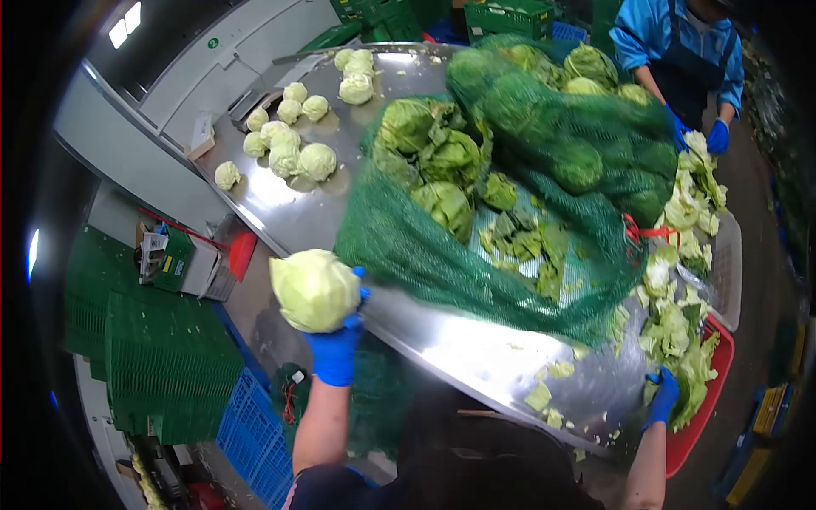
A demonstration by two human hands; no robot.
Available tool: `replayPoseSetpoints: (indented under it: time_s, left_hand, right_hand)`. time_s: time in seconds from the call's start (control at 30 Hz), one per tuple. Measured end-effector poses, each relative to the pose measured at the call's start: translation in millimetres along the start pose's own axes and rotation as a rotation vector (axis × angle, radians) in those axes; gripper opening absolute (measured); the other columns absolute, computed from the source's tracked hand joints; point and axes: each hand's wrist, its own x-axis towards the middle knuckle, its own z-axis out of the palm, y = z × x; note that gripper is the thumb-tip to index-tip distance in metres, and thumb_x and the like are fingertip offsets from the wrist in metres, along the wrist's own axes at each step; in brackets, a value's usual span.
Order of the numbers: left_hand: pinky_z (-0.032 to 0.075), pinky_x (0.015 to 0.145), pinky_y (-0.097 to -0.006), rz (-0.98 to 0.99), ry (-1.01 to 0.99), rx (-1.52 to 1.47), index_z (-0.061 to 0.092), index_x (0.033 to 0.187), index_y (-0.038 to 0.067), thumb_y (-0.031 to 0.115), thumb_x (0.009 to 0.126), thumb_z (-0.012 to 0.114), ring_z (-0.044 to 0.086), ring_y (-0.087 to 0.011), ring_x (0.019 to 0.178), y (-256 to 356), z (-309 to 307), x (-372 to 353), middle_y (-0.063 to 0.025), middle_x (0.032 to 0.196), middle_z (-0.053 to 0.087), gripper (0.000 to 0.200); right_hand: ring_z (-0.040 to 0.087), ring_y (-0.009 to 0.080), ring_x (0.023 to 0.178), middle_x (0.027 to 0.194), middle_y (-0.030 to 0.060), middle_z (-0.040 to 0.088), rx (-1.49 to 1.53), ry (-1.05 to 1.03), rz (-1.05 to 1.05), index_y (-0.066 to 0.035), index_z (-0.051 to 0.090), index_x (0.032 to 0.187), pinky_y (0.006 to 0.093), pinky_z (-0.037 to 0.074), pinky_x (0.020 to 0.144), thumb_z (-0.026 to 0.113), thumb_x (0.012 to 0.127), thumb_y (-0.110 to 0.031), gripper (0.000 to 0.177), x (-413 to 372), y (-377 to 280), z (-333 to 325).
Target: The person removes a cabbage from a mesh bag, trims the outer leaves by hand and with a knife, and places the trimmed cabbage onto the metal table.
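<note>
A small round green sign point(213, 42) is hanging near the white wall's point(263, 41) upper edge, seemingly reading "2"; lettering on the green box point(177, 262) is appearing too blurred to read.

Your left hand point(333, 350) and right hand point(663, 398) show blue; your cabbage point(314, 291) is pale green, the netted sack point(408, 255) deep green, the bench point(450, 338) silver-grey, the tub point(722, 361) bright red.

1. We see a pale wall point(195, 72) beyond the left fingers point(363, 294), forward and leftward.
2. Farther past those fingers, we notice bright lights point(125, 25) against darkness.
3. We have a shiny metal table point(433, 327) stretching forward and right from them.
4. Below them, leftward, we see greyish floor point(259, 319).
5. We find dim floor point(752, 229) beyond the right fingers point(660, 375).
</note>
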Motion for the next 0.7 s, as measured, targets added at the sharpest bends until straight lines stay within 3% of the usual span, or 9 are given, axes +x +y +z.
replayPoseSetpoints:
  time_s: [0.1, 0.17, 0.23, 0.33, 0.43, 0.47, 0.57, 0.67, 0.7]
  left_hand:
    - [0.056, 0.073, -0.0533, 0.136, 0.170, -0.052, 0.032, 0.144, 0.016, 0.064, 0.081, 0.050, 0.042, -0.0520, 0.119, 64.7, 12.5, 41.9, -0.0235, 0.140, 0.038, 0.081]
    - [0.054, 0.080, -0.0476, 0.288, 0.238, 0.279, 0.038, 0.141, 0.013, 0.053, 0.079, 0.055, 0.041, -0.0455, 0.119, 96.7, 7.8, 83.3, -0.0216, 0.142, 0.034, 0.075]
    - [0.052, 0.083, -0.0490, 0.295, 0.355, 0.254, 0.040, 0.140, 0.014, 0.053, 0.079, 0.054, 0.041, -0.0458, 0.119, 125.7, -17.8, 126.6, -0.0212, 0.141, 0.035, 0.074]
    - [0.047, 0.090, -0.0531, 0.263, 0.572, 0.206, 0.046, 0.136, 0.018, 0.055, 0.079, 0.050, 0.043, -0.0431, 0.119, 149.0, -58.0, 186.6, -0.0159, 0.138, 0.042, 0.068]
    - [0.044, 0.089, -0.0579, 0.282, 0.637, 0.389, 0.054, 0.126, 0.023, 0.056, 0.082, 0.041, 0.049, -0.0353, 0.118, 150.6, -96.7, 231.5, -0.0053, 0.133, 0.052, 0.056]
    - [0.044, 0.089, -0.0579, 0.275, 0.640, 0.382, 0.054, 0.126, 0.023, 0.056, 0.082, 0.041, 0.049, -0.0353, 0.118, 162.1, -121.8, 249.1, -0.0053, 0.133, 0.052, 0.056]
    - [0.042, 0.088, -0.0591, 0.247, 0.465, 0.173, 0.052, 0.129, 0.025, 0.061, 0.083, 0.037, 0.048, -0.0358, 0.118, 194.7, -172.3, 291.4, -0.0064, 0.134, 0.050, 0.061]
    - [0.047, 0.087, -0.0548, 0.345, 0.777, 0.443, 0.049, 0.132, 0.018, 0.067, 0.084, 0.034, 0.052, -0.0339, 0.116, 186.2, -110.1, 322.1, -0.0099, 0.131, 0.053, 0.070]
    - [0.044, 0.090, -0.0564, 0.314, 0.553, 0.358, 0.047, 0.135, 0.019, 0.069, 0.082, 0.036, 0.050, -0.0342, 0.118, 207.0, -117.0, 342.1, -0.0101, 0.135, 0.050, 0.074]
  right_hand:
    - [0.051, 0.0111, 0.055, 0.071, 0.0021, 0.059, -0.167, 0.097, -0.048, -0.006, 0.064, 0.098, 0.0252, 0.041, 0.051, 0.062, 0.089, -0.020, 0.017, -41.5, -50.1, 53.6]
    - [0.046, 0.0066, 0.053, 0.072, 0.0003, 0.060, -0.014, 0.045, -0.182, -0.008, 0.064, 0.105, 0.0221, 0.035, 0.047, 0.060, 0.092, -0.020, 0.018, -45.8, -18.9, 85.8]
    - [0.044, 0.0034, 0.055, 0.081, 0.0003, 0.064, -0.081, -0.123, 0.048, -0.006, 0.063, 0.110, 0.0195, 0.034, 0.048, 0.057, 0.093, -0.017, 0.021, -105.2, -76.7, 147.9]
    - [0.046, 0.0031, 0.056, 0.082, 0.0012, 0.065, -0.176, -0.251, -0.030, -0.005, 0.063, 0.111, 0.0192, 0.036, 0.050, 0.057, 0.091, -0.009, 0.021, -127.5, -74.5, 186.4]
    - [0.047, 0.0027, 0.059, 0.084, 0.0020, 0.065, -0.443, -0.314, -0.385, -0.004, 0.063, 0.112, 0.0185, 0.037, 0.052, 0.057, 0.090, -0.006, 0.022, -124.7, -61.4, 177.4]
    - [0.047, 0.0027, 0.059, 0.084, 0.0020, 0.065, -0.451, -0.309, -0.386, -0.004, 0.063, 0.112, 0.0185, 0.037, 0.052, 0.057, 0.090, -0.006, 0.022, -124.8, -57.8, 169.0]
    - [0.047, 0.0024, 0.061, 0.087, 0.0039, 0.064, -0.468, -0.155, -0.228, -0.003, 0.061, 0.111, 0.0175, 0.036, 0.053, 0.056, 0.091, -0.007, 0.022, -127.1, -64.3, 146.1]
    - [0.037, 0.0015, 0.042, 0.077, 0.0026, 0.063, -0.350, 0.024, -0.025, -0.005, 0.062, 0.109, 0.0191, 0.026, 0.039, 0.053, 0.093, -0.011, 0.019, -140.2, -84.0, 138.0]
    - [0.035, 0.0013, 0.040, 0.076, 0.0034, 0.063, -0.326, 0.066, -0.030, -0.006, 0.061, 0.110, 0.0194, 0.024, 0.037, 0.052, 0.094, -0.012, 0.019, -139.2, -86.0, 138.3]
